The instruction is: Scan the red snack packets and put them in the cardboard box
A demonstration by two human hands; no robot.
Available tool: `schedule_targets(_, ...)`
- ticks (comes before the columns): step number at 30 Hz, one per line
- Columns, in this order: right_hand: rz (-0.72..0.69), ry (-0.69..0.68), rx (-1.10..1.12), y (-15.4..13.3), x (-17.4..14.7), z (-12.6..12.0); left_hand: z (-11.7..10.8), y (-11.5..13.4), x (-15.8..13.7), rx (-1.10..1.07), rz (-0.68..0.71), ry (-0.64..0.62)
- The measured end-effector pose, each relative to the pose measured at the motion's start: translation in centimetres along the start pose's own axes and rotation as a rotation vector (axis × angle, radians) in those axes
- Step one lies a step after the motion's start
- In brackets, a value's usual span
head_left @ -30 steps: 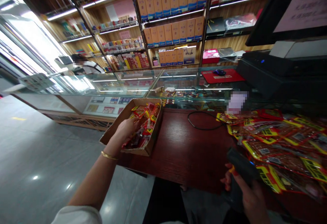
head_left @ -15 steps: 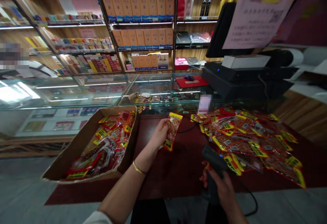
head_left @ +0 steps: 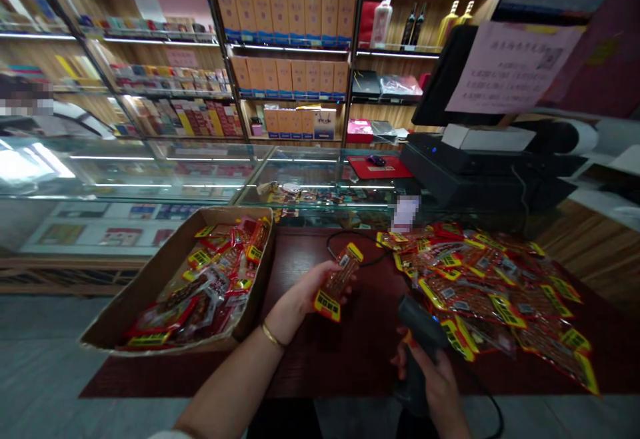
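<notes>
My left hand (head_left: 314, 287) is closed round a snack packet (head_left: 340, 277), red and yellow with a clear middle that shows brown strips. It holds the packet tilted above the dark red table, and a small label shows near its top. My right hand (head_left: 430, 375) grips the handle of a black barcode scanner (head_left: 419, 339), its head pointing up and to the left. A small blue light glows on the scanner's right side. Right of the scanner lies a spread heap of similar snack packets (head_left: 480, 279). On the left, a cardboard box (head_left: 135, 275) contains more packets.
A glass display counter (head_left: 200, 165) runs behind the table (head_left: 300, 365). At the right stand a monitor (head_left: 435, 79) with a paper sheet and a black cash drawer (head_left: 480, 175). A cable (head_left: 330, 242) loops on the table. A person (head_left: 75, 119) is at the far left.
My left hand has turned the packet, so its label now shows, and brought it slightly lower and nearer. My right hand holds the scanner almost where it was. The view has shifted slightly.
</notes>
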State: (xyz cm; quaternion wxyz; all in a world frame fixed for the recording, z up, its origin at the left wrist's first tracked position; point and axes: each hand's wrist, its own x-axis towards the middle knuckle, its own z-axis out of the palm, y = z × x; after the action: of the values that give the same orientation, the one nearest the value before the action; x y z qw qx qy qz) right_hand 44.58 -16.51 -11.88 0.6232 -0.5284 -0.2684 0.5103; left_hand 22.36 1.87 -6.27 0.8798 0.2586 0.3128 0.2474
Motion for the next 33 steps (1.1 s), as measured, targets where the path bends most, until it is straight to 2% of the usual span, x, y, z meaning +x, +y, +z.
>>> schedule_targets(4, -0.025, -0.029, -0.149, -0.4, -0.3, 0.2, -0.4, -0.3, 0.4, 0.125, -0.055, -0.017)
schedule_targets(6, -0.071, -0.040, -0.318, -0.9, -0.8, 0.5, -0.4, -0.3, 0.2, 0.246, -0.028, -0.031)
schedule_targets(10, -0.202, 0.024, -0.654, -2.4, -2.2, 1.1, -0.1, -0.3, -0.4, 0.509, 0.051, 0.006)
schedule_targets(14, -0.271, 0.049, -0.793, -3.3, -3.4, 1.5, 0.0, -0.1, -0.4, 0.625, 0.068, 0.064)
schedule_targets(20, -0.340, 0.116, -0.843, -3.5, -4.4, 1.7, -0.1, 0.1, 0.1, 0.631, 0.005, 0.151)
schedule_targets(27, -0.349, 0.078, -0.860, -3.3, -3.5, 0.4, -0.2, -0.1, 0.0, 0.615, 0.046, 0.096)
schedule_targets(30, -0.263, 0.076, -0.743, -2.9, -2.8, 0.8, -0.3, -0.3, 0.1, 0.589, 0.070, 0.095)
schedule_targets(33, -0.112, 0.028, -0.449, -2.1, -1.9, 1.5, -0.4, -0.5, 0.5, 0.495, 0.126, 0.144)
